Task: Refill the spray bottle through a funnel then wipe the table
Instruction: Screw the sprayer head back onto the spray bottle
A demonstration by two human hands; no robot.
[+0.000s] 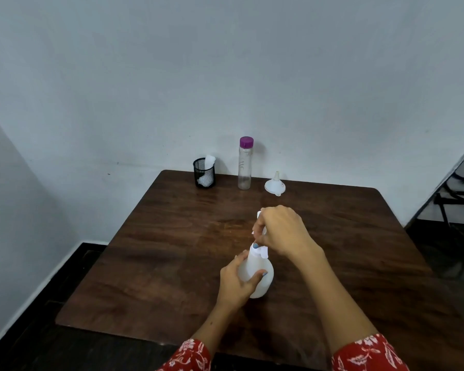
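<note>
A white spray bottle (263, 277) stands upright near the middle of the dark wooden table (172, 250). My left hand (237, 281) wraps around its body from the left. My right hand (281, 231) grips the white spray head on top of it and hides most of that head. A clear bottle with a purple cap (244, 163) stands at the table's far edge. To its right a white funnel (275, 184) rests upside down, spout up. A black mesh cup (204, 172) with a white cloth (209, 162) inside is at the far left.
The table stands against a pale wall. Dark floor shows on the left and right. A folded metal frame (456, 188) leans at the right edge of the view.
</note>
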